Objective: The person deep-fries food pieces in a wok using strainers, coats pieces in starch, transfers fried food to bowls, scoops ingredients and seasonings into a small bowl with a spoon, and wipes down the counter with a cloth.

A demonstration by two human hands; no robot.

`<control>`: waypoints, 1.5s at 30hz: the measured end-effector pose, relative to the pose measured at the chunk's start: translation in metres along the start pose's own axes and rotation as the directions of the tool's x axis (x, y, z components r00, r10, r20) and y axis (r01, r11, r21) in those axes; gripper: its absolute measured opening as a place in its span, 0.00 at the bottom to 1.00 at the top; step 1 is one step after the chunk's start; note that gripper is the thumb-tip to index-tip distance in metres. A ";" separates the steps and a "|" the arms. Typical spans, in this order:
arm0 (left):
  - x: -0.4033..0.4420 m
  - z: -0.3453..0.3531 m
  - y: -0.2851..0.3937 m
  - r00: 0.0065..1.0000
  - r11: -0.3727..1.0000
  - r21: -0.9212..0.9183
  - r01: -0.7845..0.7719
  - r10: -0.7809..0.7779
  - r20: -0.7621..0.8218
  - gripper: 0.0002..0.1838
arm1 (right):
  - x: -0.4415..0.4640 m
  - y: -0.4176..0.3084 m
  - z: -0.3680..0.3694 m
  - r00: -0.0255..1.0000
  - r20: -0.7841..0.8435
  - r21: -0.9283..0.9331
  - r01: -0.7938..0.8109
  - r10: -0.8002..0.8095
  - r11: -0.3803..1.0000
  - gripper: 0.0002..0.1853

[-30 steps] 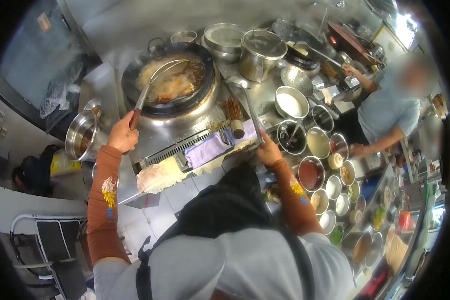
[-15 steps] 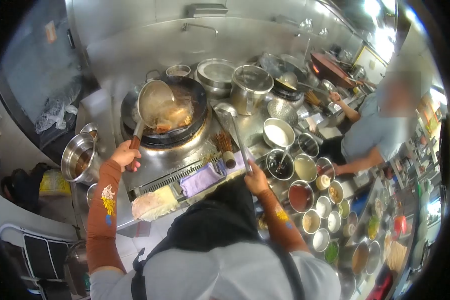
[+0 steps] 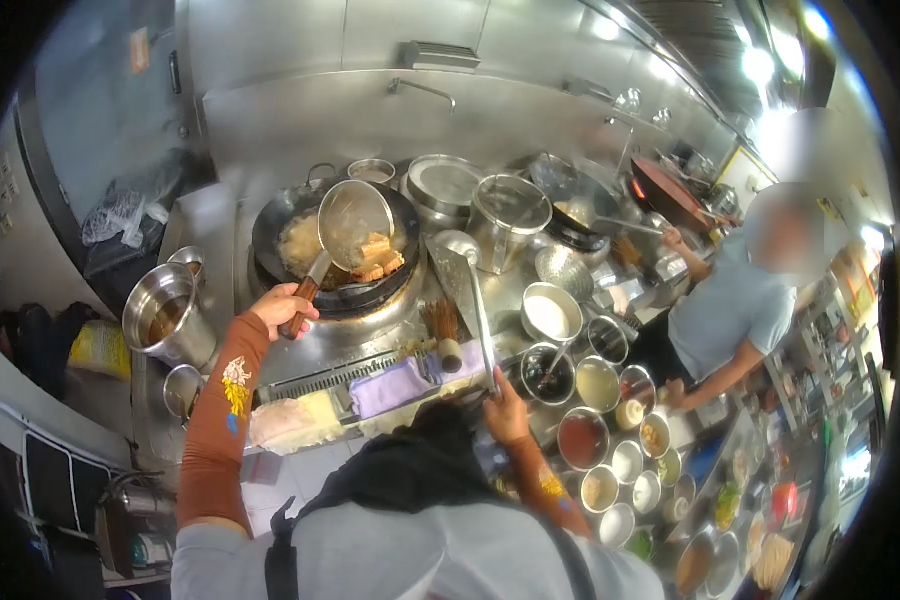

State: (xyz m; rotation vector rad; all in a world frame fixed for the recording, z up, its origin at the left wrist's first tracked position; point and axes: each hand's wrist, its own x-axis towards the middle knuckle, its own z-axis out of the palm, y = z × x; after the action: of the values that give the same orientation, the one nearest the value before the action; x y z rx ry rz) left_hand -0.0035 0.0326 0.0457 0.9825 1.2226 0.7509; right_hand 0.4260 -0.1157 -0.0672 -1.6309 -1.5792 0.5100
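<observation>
My left hand (image 3: 286, 309) is closed round the wooden handle of a round strainer (image 3: 355, 222), held tilted over a black wok (image 3: 270, 240) on the left burner. Browned food pieces (image 3: 377, 260) lie at the strainer's lower right edge, above bubbling oil. My right hand (image 3: 506, 407) grips the long metal handle of a ladle (image 3: 456, 246), whose bowl is by the stove top between the wok and a lidded pot. A brush (image 3: 441, 328) and a folded purple cloth (image 3: 388, 388) are between my hands, near the stove's front edge.
A metal pot (image 3: 170, 315) stands at the left. Several bowls of sauces and ingredients, among them a white-filled bowl (image 3: 551, 311), are at the right. Beyond them a co-worker (image 3: 730, 310) holds a ladle over another wok. A lidded pot (image 3: 510, 215) stands behind the ladle.
The strainer has swung up and right, and its bowl now faces me with food pieces beside it. The camera view has tilted up, showing more wall. Both hands keep their holds.
</observation>
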 end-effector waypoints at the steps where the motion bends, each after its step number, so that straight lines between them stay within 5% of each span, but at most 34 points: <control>1: 0.000 0.002 0.002 1.000 1.000 -0.005 0.000 0.000 -0.005 0.17 | 0.004 0.006 -0.003 0.998 -0.017 -0.022 0.067 -0.067 0.998 0.33; 3: 0.000 0.006 0.004 1.000 1.000 -0.027 0.008 -0.007 0.004 0.18 | 0.004 0.016 -0.005 0.980 -0.047 -0.056 0.189 -0.192 0.980 0.34; 16: -0.023 0.062 0.038 0.995 0.995 -0.067 0.077 -0.081 -0.060 0.21 | -0.035 0.033 -0.071 0.973 0.149 -0.253 0.211 -0.178 0.944 0.35; 20: -0.029 0.053 0.027 0.997 0.992 -0.107 0.073 -0.074 -0.013 0.22 | -0.039 0.035 -0.060 0.946 0.121 -0.243 0.323 -0.302 0.915 0.34; 28: -0.020 0.021 0.021 0.992 0.963 -0.243 0.112 -0.093 0.088 0.20 | -0.041 -0.030 -0.011 0.955 0.136 -0.256 0.290 -0.263 0.922 0.33; 31: -0.014 0.004 0.016 0.977 0.913 -0.359 0.193 -0.144 0.159 0.19 | -0.024 -0.067 0.004 0.952 0.139 -0.198 0.296 -0.273 0.934 0.34; 34: -0.008 -0.007 0.012 0.963 0.862 -0.448 0.236 -0.147 0.224 0.18 | -0.016 -0.089 0.025 0.965 0.124 0.131 0.217 -0.233 0.967 0.35; 39: -0.014 -0.020 0.004 0.949 0.816 -0.529 0.233 -0.073 0.306 0.18 | -0.015 -0.122 0.039 0.992 0.072 0.383 0.068 -0.103 0.921 0.35; 45: -0.049 -0.039 0.008 0.956 0.781 -0.608 0.142 0.052 0.289 0.19 | -0.002 -0.113 0.041 0.997 -0.001 0.306 0.078 -0.081 0.949 0.35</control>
State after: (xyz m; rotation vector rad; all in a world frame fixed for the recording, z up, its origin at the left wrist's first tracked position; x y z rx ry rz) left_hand -0.0516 0.0005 0.0710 0.4773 0.6523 0.8611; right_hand 0.3227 -0.1173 -0.0064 -1.3271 -1.4840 0.6858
